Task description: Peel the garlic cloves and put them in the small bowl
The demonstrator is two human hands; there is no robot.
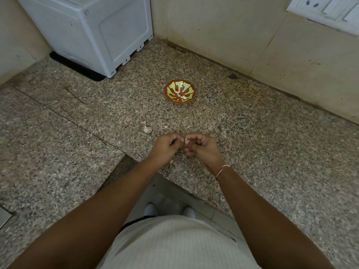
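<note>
Both hands meet just above the near edge of the speckled stone surface (pixel 252 144); the left hand (pixel 165 145) and the right hand (pixel 202 147) have their fingers curled inward, pinching a small garlic clove (pixel 186 141) between the fingertips; a red-and-white thread (pixel 222 169) circles the right wrist. The small bowl (pixel 180 91), red with a yellow-green pattern, sits farther back on the surface with pale pieces inside; another unpeeled clove (pixel 147 129) lies on the surface near the left hand; a white appliance (pixel 93 30) stands in the back corner
</note>
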